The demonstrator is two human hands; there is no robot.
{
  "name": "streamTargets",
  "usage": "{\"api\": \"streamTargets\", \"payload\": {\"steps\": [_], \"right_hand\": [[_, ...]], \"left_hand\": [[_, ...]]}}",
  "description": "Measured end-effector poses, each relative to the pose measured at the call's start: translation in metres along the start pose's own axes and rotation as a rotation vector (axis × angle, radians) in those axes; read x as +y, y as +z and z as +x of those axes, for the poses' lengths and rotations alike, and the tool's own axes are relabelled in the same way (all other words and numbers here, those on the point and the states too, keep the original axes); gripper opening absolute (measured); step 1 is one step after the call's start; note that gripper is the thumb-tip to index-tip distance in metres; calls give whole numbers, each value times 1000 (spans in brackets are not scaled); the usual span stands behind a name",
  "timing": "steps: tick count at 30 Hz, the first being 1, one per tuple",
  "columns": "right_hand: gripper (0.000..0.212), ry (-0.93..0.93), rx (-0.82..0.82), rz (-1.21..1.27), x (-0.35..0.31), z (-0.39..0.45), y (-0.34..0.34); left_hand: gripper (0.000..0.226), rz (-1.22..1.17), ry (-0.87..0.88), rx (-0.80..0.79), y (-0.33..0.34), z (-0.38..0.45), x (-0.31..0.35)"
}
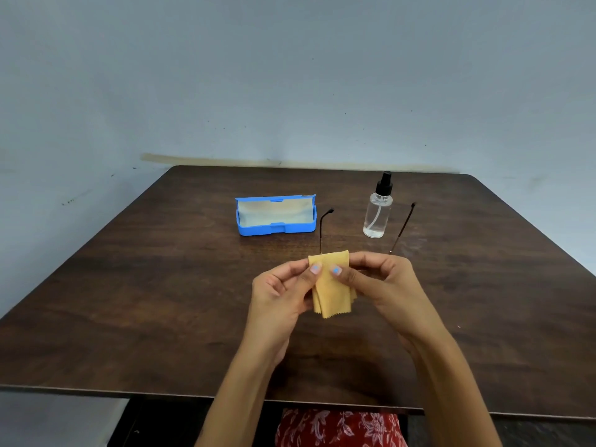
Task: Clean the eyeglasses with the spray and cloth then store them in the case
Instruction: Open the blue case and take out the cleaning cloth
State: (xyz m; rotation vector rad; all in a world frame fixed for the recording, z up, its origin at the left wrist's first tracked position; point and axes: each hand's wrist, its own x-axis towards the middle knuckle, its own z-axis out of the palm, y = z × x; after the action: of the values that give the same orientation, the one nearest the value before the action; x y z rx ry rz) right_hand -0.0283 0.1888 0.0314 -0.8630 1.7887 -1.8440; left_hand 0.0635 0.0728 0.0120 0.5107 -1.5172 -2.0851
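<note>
Above the middle of the table both hands hold the eyeglasses (404, 225), whose two thin dark arms point away from me. A yellow cloth (332, 291) is folded over the left lens and hides it. My left hand (283, 285) pinches the cloth over that lens. My right hand (383, 279) also has its thumb on the cloth while its fingers grip the frame's right side. The blue case (277, 229) lies open farther back on the left, with a pale lining. A clear spray bottle (378, 211) with a black nozzle stands upright between the eyeglass arms.
The dark wooden table (161, 301) runs back to a pale blue wall. Its front edge is close to me, with red patterned fabric (338, 427) on my lap below it.
</note>
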Motion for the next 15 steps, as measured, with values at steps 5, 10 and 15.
{"api": "streamTargets", "payload": {"steps": [5,10,15], "right_hand": [[19,-22,-8,-26,4,0,-3],[22,-2,34,-116,10,1,-6],[29,44,32,-56,7,0,-7]], "left_hand": [[39,79,-10,-72,-4,-1,-2],[21,89,-20,-35,-5,1,-5],[23,24,-50,-49,-6,0,-4]]}}
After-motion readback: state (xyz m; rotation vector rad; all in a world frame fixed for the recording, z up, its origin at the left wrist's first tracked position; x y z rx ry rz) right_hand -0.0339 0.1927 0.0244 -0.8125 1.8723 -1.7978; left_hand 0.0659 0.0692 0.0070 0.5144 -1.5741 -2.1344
